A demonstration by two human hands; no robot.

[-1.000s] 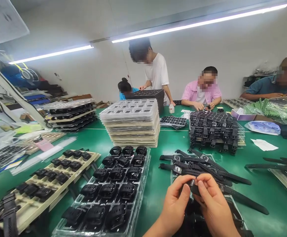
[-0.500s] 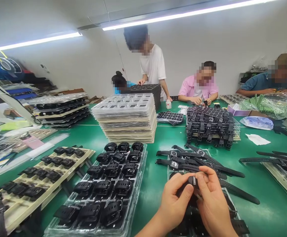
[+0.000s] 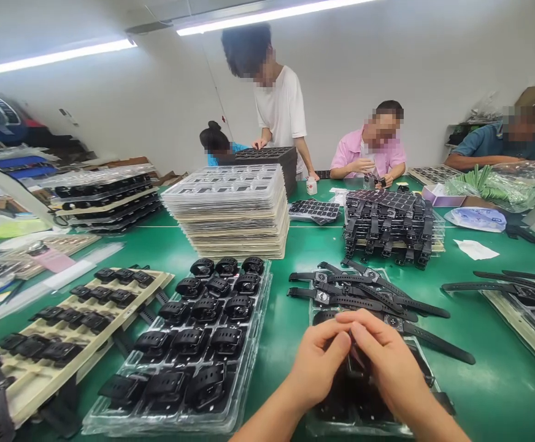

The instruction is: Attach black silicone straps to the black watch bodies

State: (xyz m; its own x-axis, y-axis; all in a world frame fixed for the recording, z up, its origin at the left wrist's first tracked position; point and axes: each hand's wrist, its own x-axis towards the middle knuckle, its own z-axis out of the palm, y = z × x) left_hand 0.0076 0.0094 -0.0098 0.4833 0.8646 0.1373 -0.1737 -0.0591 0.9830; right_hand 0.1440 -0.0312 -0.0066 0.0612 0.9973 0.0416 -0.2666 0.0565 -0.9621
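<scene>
My left hand and my right hand meet over a tray at the front right, fingers closed around a black smartwatch. Most of that watch is hidden behind my fingers; only a dark sliver shows between the thumbs. Beneath the hands lies a clear plastic tray with black watches in it. Across its far end several smartwatches with open straps lie in a loose pile, sensor backs showing on some. To the left of my hands, a clear tray holds rows of watches with looped straps.
A cream tray of watches stands far left. Behind are a tall stack of trays and a stack of watch-laden trays. Another watch tray lies right. Several people work across the green table.
My fingertips have drawn closer together over the watch, hiding the black strap end that showed before. The view has shifted slightly. Across the table, the person in pink has raised a hand.
</scene>
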